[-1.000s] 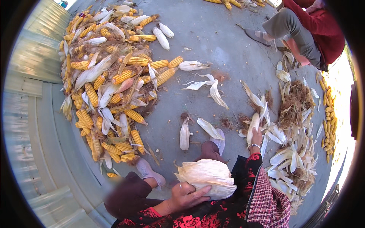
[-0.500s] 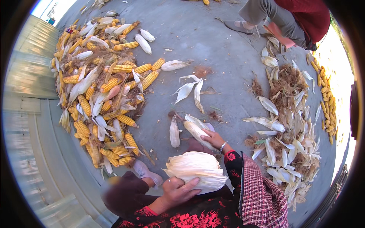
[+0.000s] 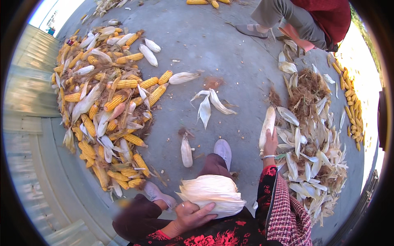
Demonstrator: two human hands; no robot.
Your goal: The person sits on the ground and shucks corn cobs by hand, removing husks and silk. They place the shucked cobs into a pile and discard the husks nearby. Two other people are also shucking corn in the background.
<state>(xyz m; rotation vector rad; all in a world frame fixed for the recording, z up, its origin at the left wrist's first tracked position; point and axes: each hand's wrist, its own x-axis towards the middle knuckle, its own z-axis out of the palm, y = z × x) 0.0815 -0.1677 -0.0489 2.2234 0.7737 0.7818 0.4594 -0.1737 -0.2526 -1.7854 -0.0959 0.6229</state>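
Note:
My left hand (image 3: 194, 215), fingers closed, holds a thick stack of pale corn husks (image 3: 211, 193) against my lap. Off to the right, my right hand (image 3: 269, 144), with a bracelet at its wrist, is wrapped round an ear of corn in pale husk (image 3: 268, 121). That ear points away from me, just beside the left edge of a heap of loose husks and brown silk (image 3: 308, 88). Between my hands and the corn pile, another husked-over ear (image 3: 186, 151) lies on the floor. Beyond it are a few spread husk leaves (image 3: 205, 107).
A large pile of yellow corn cobs (image 3: 117, 98) mixed with husks lies left, beside a corrugated panel wall (image 3: 33, 82). Another person (image 3: 287, 18) sits at the upper right. More yellow cobs (image 3: 353, 102) line the far right. My shoe (image 3: 223, 152) rests on the concrete floor.
My right hand has swung from beside the stack to the right, carrying the ear to the husk heap. My left hand keeps its hold. The spread husk leaves lie differently on the floor.

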